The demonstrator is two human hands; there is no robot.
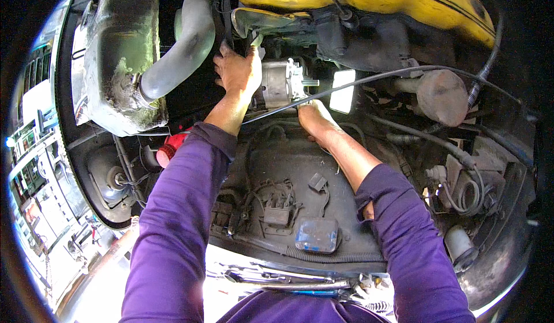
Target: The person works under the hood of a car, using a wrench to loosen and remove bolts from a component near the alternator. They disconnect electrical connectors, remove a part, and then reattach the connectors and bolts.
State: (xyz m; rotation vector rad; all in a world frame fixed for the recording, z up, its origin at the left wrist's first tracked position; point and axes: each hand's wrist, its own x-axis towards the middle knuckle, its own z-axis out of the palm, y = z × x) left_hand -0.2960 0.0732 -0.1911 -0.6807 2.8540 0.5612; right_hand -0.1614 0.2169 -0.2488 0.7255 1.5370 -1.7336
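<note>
In the engine bay, a silver-grey alternator (278, 84) sits below the engine's yellow cover, a threaded stud jutting from its right end. My left hand (239, 72) is closed around the alternator's left end, its thumb up against a small metal bracket (255, 39). A black belt (227, 20) hangs just above that hand. From below, my right hand (317, 120) grips the alternator's right end, its fingertips mostly hidden. A thin dark cable (369, 81) runs across in front of the alternator, close above my right hand.
The yellow engine cover (369, 0) spans the top. At left are a grey hose (187, 49), a radiator tank (124, 63) and a red cap (165, 154). A round canister (441, 98) is at right. Wiring and a dark box (316, 234) lie nearer me.
</note>
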